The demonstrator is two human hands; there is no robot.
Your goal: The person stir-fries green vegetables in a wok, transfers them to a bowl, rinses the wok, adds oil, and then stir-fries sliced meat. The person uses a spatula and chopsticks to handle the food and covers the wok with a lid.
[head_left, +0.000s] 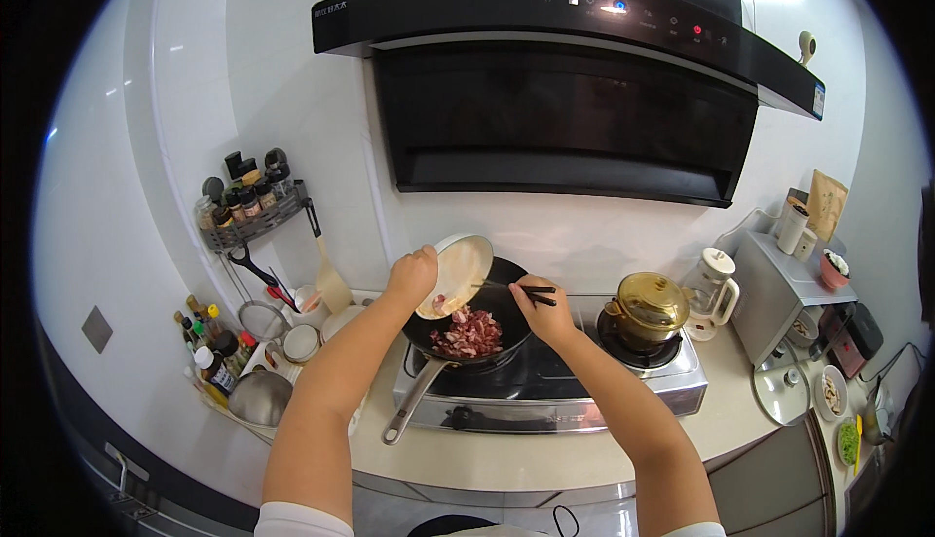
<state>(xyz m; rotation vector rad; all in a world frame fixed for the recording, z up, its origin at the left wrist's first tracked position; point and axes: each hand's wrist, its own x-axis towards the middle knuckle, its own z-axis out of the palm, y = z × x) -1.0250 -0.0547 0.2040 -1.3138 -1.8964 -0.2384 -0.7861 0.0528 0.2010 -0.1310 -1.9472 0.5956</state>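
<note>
Left hand (pixel 417 271): closed on the rim of a pale bowl (pixel 466 262), at its left side. Fingers behind the bowl not visible; full grip cannot be traced. Bowl tilted steeply over the pan (pixel 513 276), inside turned to view, smeared with residue; a few bits of meat (pixel 470 334) at its lower edge. Outer wall and base hidden.

Right hand (pixel 547 311): gripping chopsticks (pixel 539 296), dark ends projecting past the fingers. Thin front parts run toward the bowl's opening; tips hard to make out, contact with the bowl uncertain.

Meat: red and pale pieces, heaped in the pan below the bowl. Depth of heap cannot be read. Right hand covers part of the pan's right rim. Pan sits on the left side of the stove (pixel 550 412), handle (pixel 414 401) toward the person; burner beneath concealed, flame not discernible.

Pot (pixel 651 308) on the right burner, amber lid on; contents indistinct. Left forearm (pixel 326 406) blocks part of the surface (pixel 429 459). Far right: plate of chopped greens (pixel 847 444), partly in shadow. Lower edge: dark round object (pixel 451 525), cut off, unidentified.
</note>
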